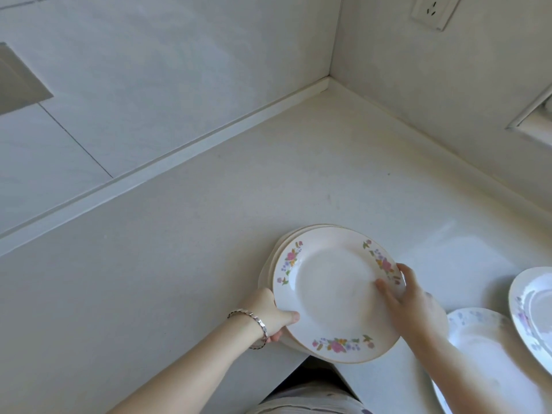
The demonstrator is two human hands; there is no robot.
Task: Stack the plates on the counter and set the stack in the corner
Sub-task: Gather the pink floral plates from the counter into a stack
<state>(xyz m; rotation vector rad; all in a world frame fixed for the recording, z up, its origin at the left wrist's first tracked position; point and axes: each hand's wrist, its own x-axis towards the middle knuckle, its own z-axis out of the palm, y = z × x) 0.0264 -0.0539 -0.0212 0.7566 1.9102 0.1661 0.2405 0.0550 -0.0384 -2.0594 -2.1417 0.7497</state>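
A stack of plates (337, 294) with flowers round the rims sits near the front edge of the bench (209, 234), held between both hands. The plates are slightly offset, so lower rims show beyond the top one on the far left side. The left hand (270, 315) clasps the stack's near-left edge, thumb over the top rim and fingers curled beneath; a silver bracelet (254, 322) circles that wrist. The right hand (406, 303) grips the right edge, thumb lying flat on the top plate and fingers wrapped round the rim. Just right of the right hand lies another plate (490, 348) with a bluish pattern, and beyond it a third plate (534, 312) at the picture's edge. The bare corner (328, 85) where the two walls meet lies well beyond both hands. A wall socket (433, 10) sits high above it.
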